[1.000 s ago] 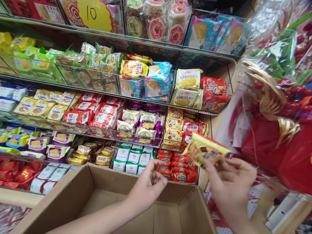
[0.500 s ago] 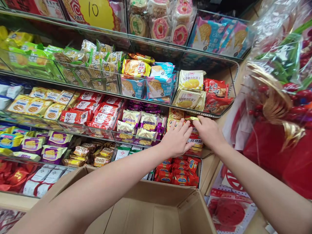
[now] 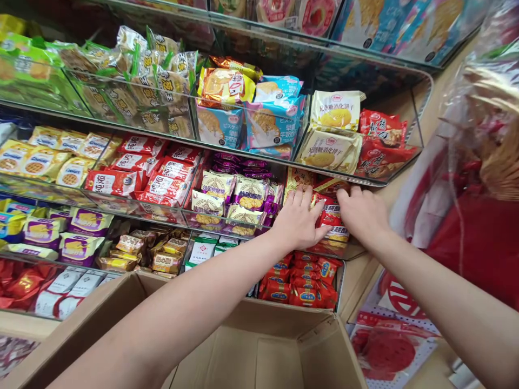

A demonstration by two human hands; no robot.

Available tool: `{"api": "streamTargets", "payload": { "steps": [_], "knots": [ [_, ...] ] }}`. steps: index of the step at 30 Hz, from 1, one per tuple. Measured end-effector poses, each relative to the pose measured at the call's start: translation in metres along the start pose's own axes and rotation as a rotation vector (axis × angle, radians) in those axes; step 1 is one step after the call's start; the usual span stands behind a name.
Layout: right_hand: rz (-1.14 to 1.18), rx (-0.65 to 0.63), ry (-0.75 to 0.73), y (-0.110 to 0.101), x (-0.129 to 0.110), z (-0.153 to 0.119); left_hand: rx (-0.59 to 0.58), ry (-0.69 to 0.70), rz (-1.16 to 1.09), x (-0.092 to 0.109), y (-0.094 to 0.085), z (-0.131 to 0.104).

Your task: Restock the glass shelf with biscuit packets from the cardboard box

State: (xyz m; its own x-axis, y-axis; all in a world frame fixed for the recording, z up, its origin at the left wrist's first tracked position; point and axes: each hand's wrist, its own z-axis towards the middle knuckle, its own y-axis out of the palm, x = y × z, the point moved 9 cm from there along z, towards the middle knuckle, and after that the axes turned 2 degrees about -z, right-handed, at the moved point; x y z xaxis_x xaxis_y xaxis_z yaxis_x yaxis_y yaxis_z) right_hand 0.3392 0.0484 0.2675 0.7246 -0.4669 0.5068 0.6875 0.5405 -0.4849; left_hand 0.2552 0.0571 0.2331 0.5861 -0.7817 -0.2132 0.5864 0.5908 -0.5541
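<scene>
My left hand lies over the packets in the right-end compartment of a middle shelf, its fingers spread. Beneath and beside it are red walnut-biscuit packets with white lettering. A gold-coloured packet shows just behind its fingertips. My right hand is at the right side of the same compartment, fingers bent forward over the packets' edge. No packet is visibly lifted in either hand; the right fingertips are partly hidden. Left of my left hand sit cream-and-purple biscuit packets.
An open cardboard box stands below my forearms. Clear-fronted shelves hold red packets below and pale yellow biscuit packets above. At right hang red items in plastic and a wrapped red decoration.
The view has moved closer to the shelves, so the upper rows sit higher. Both hands stay at the same compartment; the gap between them shows more of the red packets.
</scene>
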Motion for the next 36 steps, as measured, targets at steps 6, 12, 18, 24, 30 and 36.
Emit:
{"api": "streamTargets", "payload": {
  "steps": [6, 12, 18, 24, 30, 36],
  "knots": [
    [0.070, -0.185, 0.026, 0.012, -0.006, 0.016, -0.029, -0.027, -0.003, -0.002, 0.002, 0.001],
    [0.129, -0.229, 0.020, 0.012, -0.008, 0.021, -0.039, -0.037, -0.018, -0.002, 0.003, 0.002],
    [0.171, -0.220, 0.002, 0.021, -0.007, 0.025, -0.085, -0.036, -0.010, -0.002, 0.006, 0.004],
    [0.347, -0.253, -0.085, 0.041, -0.010, 0.054, -0.084, -0.039, -0.006, -0.002, 0.005, 0.004],
    [0.367, -0.352, -0.152, 0.046, -0.022, 0.068, -0.099, -0.044, 0.006, -0.002, 0.007, 0.005],
    [0.317, -0.427, -0.165, 0.038, -0.031, 0.063, -0.071, -0.036, 0.044, -0.001, 0.003, 0.005]
  ]
}}
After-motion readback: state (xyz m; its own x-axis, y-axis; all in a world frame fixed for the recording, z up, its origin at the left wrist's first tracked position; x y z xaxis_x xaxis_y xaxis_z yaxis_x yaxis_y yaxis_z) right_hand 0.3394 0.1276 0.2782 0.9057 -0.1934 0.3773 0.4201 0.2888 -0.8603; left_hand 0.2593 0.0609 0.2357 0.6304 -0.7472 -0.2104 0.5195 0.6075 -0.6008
